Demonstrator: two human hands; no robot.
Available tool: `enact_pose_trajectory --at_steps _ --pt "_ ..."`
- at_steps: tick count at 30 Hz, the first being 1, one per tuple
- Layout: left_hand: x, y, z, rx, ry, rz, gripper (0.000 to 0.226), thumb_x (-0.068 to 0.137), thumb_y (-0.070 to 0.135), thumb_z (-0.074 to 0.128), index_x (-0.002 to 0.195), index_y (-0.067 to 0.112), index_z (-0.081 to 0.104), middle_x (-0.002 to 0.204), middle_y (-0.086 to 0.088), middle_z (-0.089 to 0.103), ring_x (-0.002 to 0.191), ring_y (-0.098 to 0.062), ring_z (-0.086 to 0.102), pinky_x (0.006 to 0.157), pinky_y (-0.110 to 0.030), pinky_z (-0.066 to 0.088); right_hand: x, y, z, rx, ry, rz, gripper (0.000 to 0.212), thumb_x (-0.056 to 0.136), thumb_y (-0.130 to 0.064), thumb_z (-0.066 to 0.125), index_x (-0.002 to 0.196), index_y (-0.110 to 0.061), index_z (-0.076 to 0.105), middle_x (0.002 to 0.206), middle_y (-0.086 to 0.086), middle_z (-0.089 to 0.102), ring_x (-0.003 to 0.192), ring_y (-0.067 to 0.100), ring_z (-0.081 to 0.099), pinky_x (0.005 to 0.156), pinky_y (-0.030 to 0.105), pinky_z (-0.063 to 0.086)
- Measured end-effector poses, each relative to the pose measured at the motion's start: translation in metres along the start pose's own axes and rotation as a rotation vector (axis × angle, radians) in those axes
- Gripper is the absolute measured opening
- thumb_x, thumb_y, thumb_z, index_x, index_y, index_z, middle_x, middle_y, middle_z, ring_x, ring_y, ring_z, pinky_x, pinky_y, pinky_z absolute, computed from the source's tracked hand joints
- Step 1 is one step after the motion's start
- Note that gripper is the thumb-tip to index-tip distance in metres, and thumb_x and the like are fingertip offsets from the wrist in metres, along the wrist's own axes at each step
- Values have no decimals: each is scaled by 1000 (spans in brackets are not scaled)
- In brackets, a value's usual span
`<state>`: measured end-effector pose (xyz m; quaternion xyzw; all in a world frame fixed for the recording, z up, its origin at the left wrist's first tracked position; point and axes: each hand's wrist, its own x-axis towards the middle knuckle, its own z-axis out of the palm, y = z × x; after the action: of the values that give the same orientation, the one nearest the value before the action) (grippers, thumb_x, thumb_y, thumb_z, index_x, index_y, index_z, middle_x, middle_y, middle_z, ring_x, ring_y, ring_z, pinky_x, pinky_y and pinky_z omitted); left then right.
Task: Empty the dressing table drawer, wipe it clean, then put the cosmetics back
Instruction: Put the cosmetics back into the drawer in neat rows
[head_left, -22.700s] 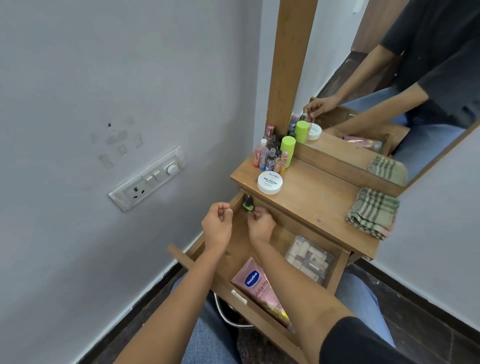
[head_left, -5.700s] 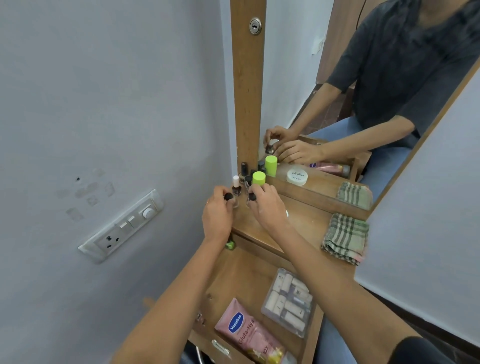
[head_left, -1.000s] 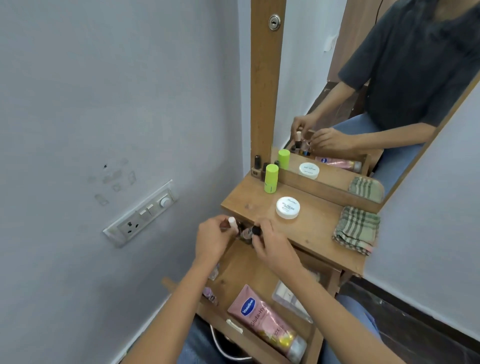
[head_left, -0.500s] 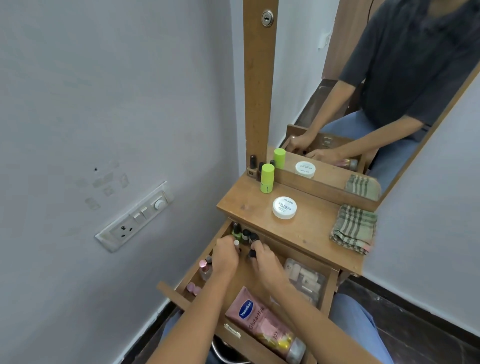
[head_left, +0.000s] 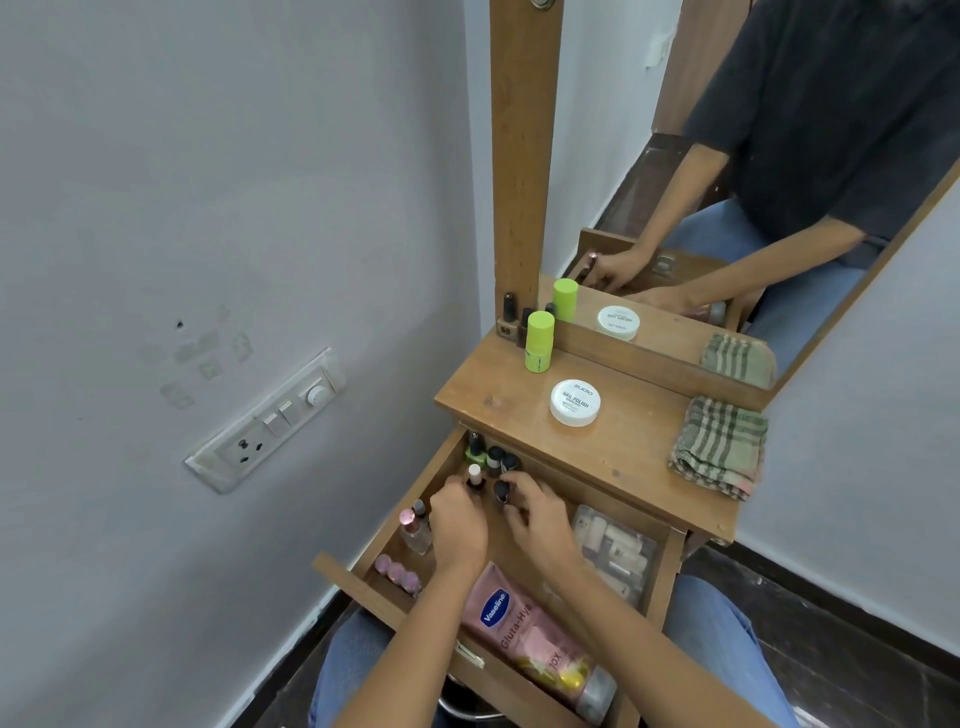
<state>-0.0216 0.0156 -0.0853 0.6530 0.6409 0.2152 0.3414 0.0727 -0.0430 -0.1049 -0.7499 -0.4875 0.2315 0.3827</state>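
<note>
While both hands reach into the open drawer (head_left: 363, 590), each one grasps a small bottle near its far left corner. The left hand (head_left: 460, 525) curls its fingers round a white-capped nail polish bottle (head_left: 474, 475), which stands upright. The right hand (head_left: 540, 519) pinches a dark-capped nail polish bottle (head_left: 501, 491) just beside it. Whether either bottle rests on the drawer floor cannot be told.

Just beyond the fingertips, a green nail polish bottle (head_left: 474, 451) and two grey-capped bottles (head_left: 496, 457) stand at the back of the drawer. To the left of the left hand, a pink-capped clear bottle (head_left: 411, 530) stands against the drawer's side wall. A row of small pink bottles (head_left: 397, 571) sits nearer the person. Behind the wrists, a pink Vaseline tube (head_left: 530, 636) lies on its side, partly under the right forearm. To the right of the right hand lies a clear plastic case (head_left: 615, 545) of small pale tubes.

Above and beyond the hands, the tabletop (head_left: 634, 457) carries a white jar (head_left: 575, 402) marked nail polish and a lime-green stick (head_left: 538, 340). A folded checked cloth (head_left: 719, 447) lies well to the right.
</note>
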Motion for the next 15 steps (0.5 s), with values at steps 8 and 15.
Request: enact_pose_trajectory --at_steps 8,15 --pt "-9 -8 11 -107 -91 -88 33 93 1 47 126 1 48 102 -13 65 89 -23 62 75 -32 51 -2 8 14 302 55 452 16 87 -3 59 101 -11 59 92 0 66 89 13 64 86 32 54" --pt "4 2 11 -177 -120 -215 37 92 0 49 128 2 41 118 -15 60 110 -27 58 91 -35 47 18 -4 26 571 56 620 17 88 -5 61 104 -12 59 102 3 65 89 10 60 68 14 46"
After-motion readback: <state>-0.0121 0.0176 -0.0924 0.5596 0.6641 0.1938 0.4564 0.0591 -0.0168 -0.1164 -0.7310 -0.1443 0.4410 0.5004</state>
